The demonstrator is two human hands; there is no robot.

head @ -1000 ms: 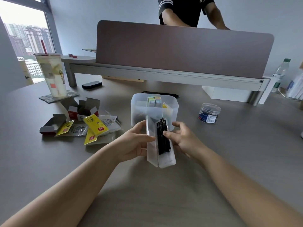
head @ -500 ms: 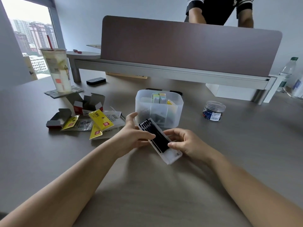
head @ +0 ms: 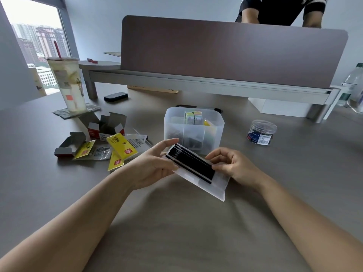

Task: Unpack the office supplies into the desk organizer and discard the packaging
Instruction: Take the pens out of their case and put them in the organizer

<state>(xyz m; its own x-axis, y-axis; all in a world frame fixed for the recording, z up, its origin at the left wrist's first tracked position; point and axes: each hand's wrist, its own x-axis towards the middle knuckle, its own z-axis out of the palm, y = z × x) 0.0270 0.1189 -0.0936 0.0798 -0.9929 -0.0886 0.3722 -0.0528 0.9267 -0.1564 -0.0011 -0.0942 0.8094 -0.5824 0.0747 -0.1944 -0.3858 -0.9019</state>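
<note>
A clear plastic pen pack (head: 204, 179) with several black pens inside lies tilted between my hands, just above the table. My left hand (head: 155, 165) holds its upper left end, thumb on top. My right hand (head: 233, 165) pinches its right end with curled fingers. Right behind the pack stands the translucent desk organizer (head: 172, 122), holding small green boxes and a yellow item. A heap of opened packaging (head: 110, 146), yellow cards and torn red-and-grey boxes, lies to the left.
A round clear jar of clips (head: 261, 131) stands right of the organizer. A tall drink cup (head: 68, 85) is at the far left. A brown desk divider (head: 225, 54) runs across the back, with a person behind it. A water bottle (head: 353, 85) stands far right.
The pen pack went from standing upright in front of the organizer to lying tilted low between my hands. My view has drawn closer to it.
</note>
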